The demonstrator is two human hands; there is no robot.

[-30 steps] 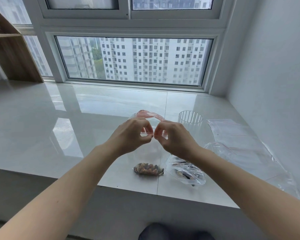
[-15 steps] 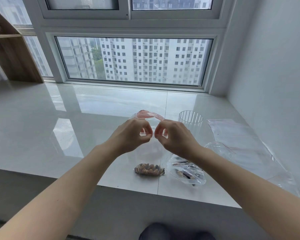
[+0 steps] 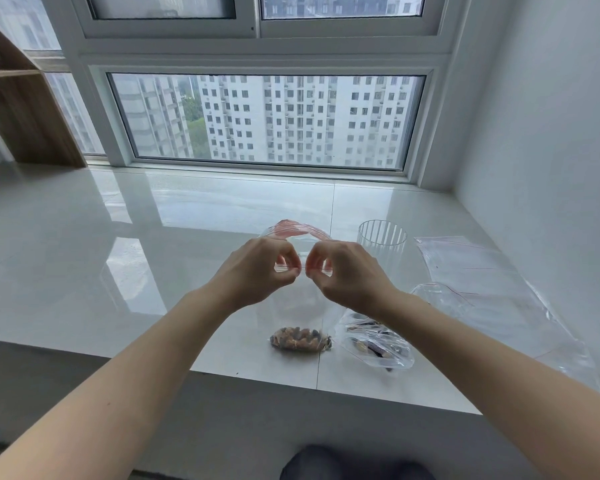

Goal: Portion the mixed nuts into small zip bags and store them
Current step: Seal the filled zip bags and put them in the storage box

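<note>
a small clear plastic zip bag with a red seal strip is held upright above the glossy white tiled window ledge, its bottom resting on the ledge near the front edge. a brown clump of mixed nuts is seen in the bottom of the bag. the near lip of the bag's mouth is pinched by the left hand between thumb and curled fingers, and just beside it by the right hand in the same way; the two hands are nearly touching. the far lip of the mouth is arched up behind the knuckles.

just right of the held bag, a crumpled clear plastic bag with a few dark nuts inside is lying on the ledge, partly hidden by the right forearm. a ribbed clear glass tumbler is standing upright behind the right hand. further right, flat empty clear zip bags are spread near the white wall.
</note>
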